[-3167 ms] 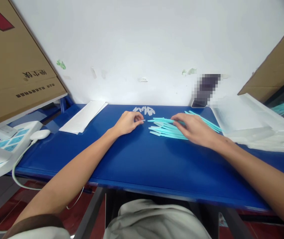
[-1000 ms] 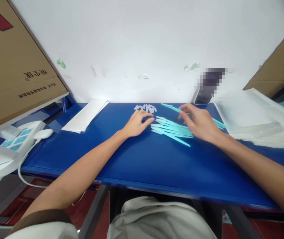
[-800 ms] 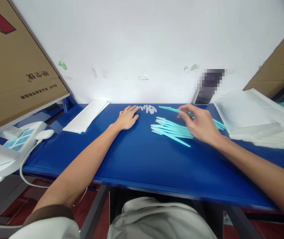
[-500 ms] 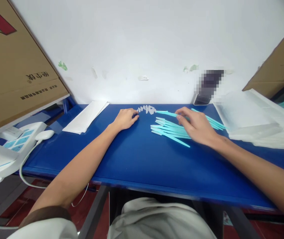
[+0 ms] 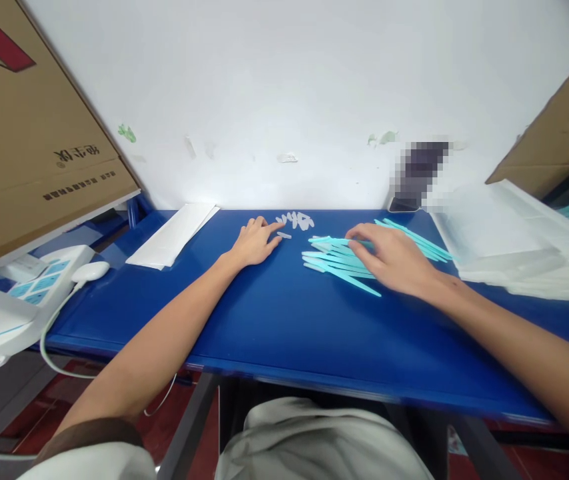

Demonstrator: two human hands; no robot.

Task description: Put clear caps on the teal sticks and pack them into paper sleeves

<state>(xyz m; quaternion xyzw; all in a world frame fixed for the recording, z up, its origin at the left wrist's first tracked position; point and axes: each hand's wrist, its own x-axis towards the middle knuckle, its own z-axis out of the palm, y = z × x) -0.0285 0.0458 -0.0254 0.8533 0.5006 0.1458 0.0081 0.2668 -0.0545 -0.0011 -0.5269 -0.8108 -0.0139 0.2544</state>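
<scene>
My left hand (image 5: 254, 241) rests on the blue table, its index finger stretched towards a small group of whitish translucent caps (image 5: 304, 221). One single cap (image 5: 284, 235) lies apart from the group, between index finger and thumb. Its fingers are apart and grip nothing. My right hand (image 5: 389, 257) pinches the handle of a slim turquoise eyebrow razor (image 5: 329, 240) between thumb and fingers; its head points left. Below it is a loose pile of turquoise razors (image 5: 337, 267), partly covered by the hand. More razors (image 5: 427, 243) lie behind the right hand, pointing to the right.
Folded white paper (image 5: 172, 237) lies at the left, near a white power strip (image 5: 47, 287) with a plugged-in cable. Stacked translucent plastic bags (image 5: 509, 233) are at the right. A phone (image 5: 404, 202) leans on the wall. A large cardboard box (image 5: 39, 133) stands at left.
My right hand has lowered the razor from beside the caps onto the pile. My left index finger has straightened, and one cap now lies nearer me, apart from the group.
</scene>
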